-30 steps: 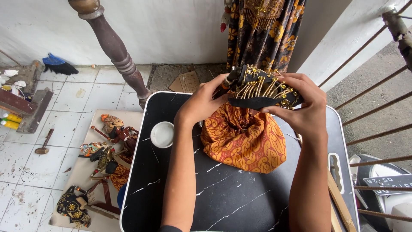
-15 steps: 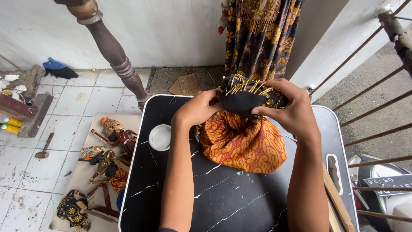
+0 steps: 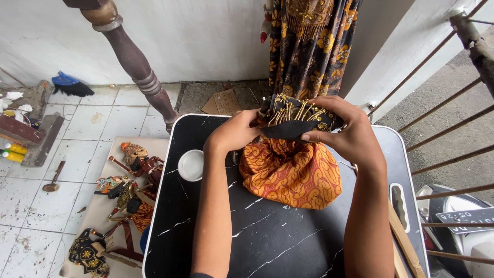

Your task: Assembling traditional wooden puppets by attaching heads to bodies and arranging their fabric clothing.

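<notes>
Below, a black marble-patterned table (image 3: 288,242) with a white rim fills most of the head view. At its 12 o'clock hangs a dark batik cloth (image 3: 309,46) with yellow flowers, and at 10 o'clock a turned wooden post (image 3: 139,72) slants down to the tiled floor. On that floor, at the table's 9 o'clock, a mat (image 3: 98,206) carries several painted puppets (image 3: 126,183).

Near the table's centre sits a bundle of orange patterned fabric (image 3: 293,175). Just above it, at its 12 o'clock, the person holds a small black piece trimmed with gold beads (image 3: 298,121).

The right hand (image 3: 350,134) curls over the piece's right end, fingers on top and thumb pressed along the lower edge. The left hand (image 3: 234,136) grips the left end, fingers closed behind the fabric.

A small white round cup (image 3: 191,165) stands at the bundle's 9 o'clock, just beside the left forearm.
</notes>
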